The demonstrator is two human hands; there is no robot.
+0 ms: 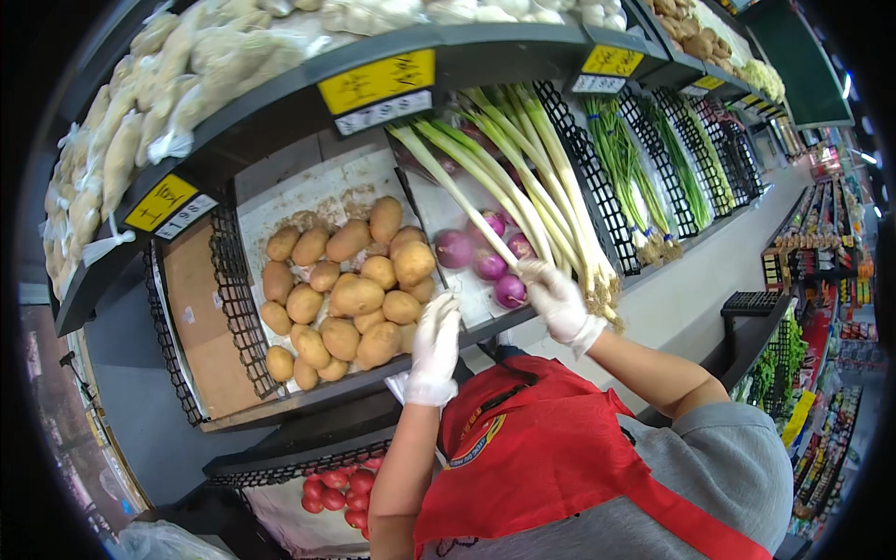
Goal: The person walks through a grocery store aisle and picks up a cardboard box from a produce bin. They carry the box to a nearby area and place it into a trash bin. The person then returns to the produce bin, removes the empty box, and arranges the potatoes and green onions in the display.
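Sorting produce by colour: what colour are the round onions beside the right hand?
Purple-red onions, seen in the head view, beside the gloved right hand.

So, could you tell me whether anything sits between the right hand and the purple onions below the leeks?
Nothing visible does. The right hand rests on the leek stalks, right beside the purple onions, with no object between them.

Single head-worn fisheye view, looking down and forward, close over slanted produce shelves, edges curved
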